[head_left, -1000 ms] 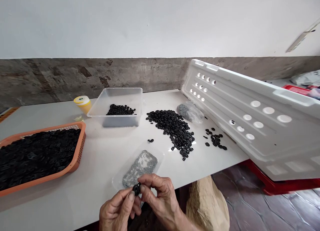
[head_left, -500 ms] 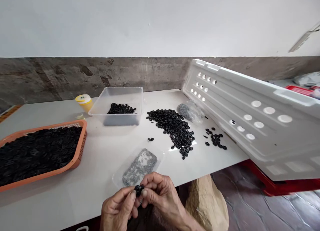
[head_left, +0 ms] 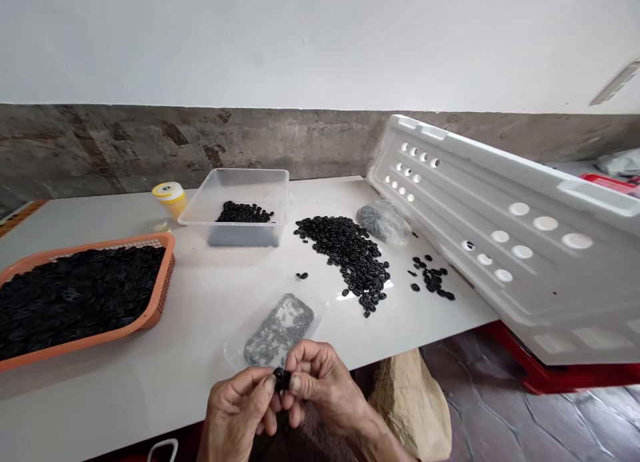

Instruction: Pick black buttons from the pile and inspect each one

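Observation:
Between my two hands is a small black plastic piece [head_left: 281, 380], pinched at the front edge of the table. My left hand [head_left: 243, 409] grips its left side with thumb and forefinger; my right hand [head_left: 323, 389] grips its right side the same way. Fingertips cover much of the piece, so its exact shape is hidden. Just beyond the hands lies a shallow clear tray [head_left: 320, 313] with many tiny grey metal bits. Farther back, a heap of black oval pieces [head_left: 350, 252] spreads over the white table [head_left: 200, 342].
An orange basket [head_left: 167, 275] full of black pieces stands at left. Behind are a clear bin [head_left: 235, 234] with black pieces and a yellow-and-white tub [head_left: 171, 199]. A bag of grey bits [head_left: 383, 221] and loose black pieces [head_left: 435, 279] lie near the white perforated crate [head_left: 480, 202].
Both hands still pinch the black piece, with a slight shift of the fingers around it. The camera view has moved slightly; the things on the table stay in place.

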`<move>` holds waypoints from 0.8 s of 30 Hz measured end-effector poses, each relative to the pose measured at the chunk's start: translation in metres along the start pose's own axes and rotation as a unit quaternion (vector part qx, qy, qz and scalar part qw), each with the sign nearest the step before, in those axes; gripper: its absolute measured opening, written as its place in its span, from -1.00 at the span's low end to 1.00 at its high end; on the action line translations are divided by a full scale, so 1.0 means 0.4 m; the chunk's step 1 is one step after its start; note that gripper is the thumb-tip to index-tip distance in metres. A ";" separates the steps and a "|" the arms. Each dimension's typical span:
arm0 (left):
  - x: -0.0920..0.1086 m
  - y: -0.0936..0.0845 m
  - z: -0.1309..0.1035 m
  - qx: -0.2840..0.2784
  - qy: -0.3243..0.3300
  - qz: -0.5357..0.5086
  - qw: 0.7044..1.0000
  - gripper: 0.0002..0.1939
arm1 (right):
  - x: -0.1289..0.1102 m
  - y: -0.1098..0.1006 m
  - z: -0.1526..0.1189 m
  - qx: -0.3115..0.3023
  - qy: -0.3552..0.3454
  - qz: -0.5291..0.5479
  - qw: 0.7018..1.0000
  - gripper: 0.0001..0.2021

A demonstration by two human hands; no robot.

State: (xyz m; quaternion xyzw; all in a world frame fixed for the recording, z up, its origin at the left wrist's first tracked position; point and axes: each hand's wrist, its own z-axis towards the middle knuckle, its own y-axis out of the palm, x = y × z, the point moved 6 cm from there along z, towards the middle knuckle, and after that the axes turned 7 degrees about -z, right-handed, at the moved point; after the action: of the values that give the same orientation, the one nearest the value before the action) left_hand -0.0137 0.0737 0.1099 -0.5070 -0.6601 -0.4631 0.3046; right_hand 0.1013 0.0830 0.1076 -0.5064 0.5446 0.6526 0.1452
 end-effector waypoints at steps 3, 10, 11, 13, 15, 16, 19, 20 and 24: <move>-0.002 -0.002 0.007 -0.027 -0.015 0.010 0.999 -0.50 | 0.005 0.004 0.006 -0.030 0.001 0.030 0.999 -0.50; -0.014 -0.004 0.020 -0.123 -0.033 0.044 0.991 -0.50 | 0.007 0.012 0.009 -0.075 -0.044 0.054 0.995 -0.62; -0.015 -0.006 0.021 -0.122 -0.034 0.045 0.991 -0.49 | 0.007 0.012 0.009 -0.079 -0.052 0.055 0.994 -0.64; -0.017 -0.005 0.022 -0.124 -0.039 0.042 0.991 -0.49 | 0.008 0.014 0.007 -0.082 -0.064 0.056 0.993 -0.67; -0.019 -0.002 0.022 -0.135 -0.048 0.029 0.989 -0.50 | 0.010 0.015 0.005 -0.080 -0.074 0.056 0.992 -0.69; -0.019 0.000 0.022 -0.140 -0.050 0.022 0.989 -0.51 | 0.011 0.016 0.005 -0.080 -0.080 0.056 0.992 -0.69; -0.021 0.004 0.022 -0.152 -0.051 0.014 0.987 -0.51 | 0.017 0.016 0.003 -0.079 -0.097 0.059 0.990 -0.69; -0.022 0.005 0.023 -0.152 -0.050 0.015 0.987 -0.51 | 0.020 0.016 0.003 -0.078 -0.100 0.058 0.990 -0.70; -0.026 0.008 0.023 -0.144 -0.046 0.027 0.988 -0.52 | 0.025 0.011 -0.001 -0.070 -0.105 0.049 0.991 -0.71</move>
State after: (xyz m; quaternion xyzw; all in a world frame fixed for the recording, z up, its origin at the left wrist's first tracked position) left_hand -0.0067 0.0784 0.0981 -0.5839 -0.5856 -0.5213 0.2105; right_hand 0.0938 0.0774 0.1018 -0.4165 0.5031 0.7453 0.1339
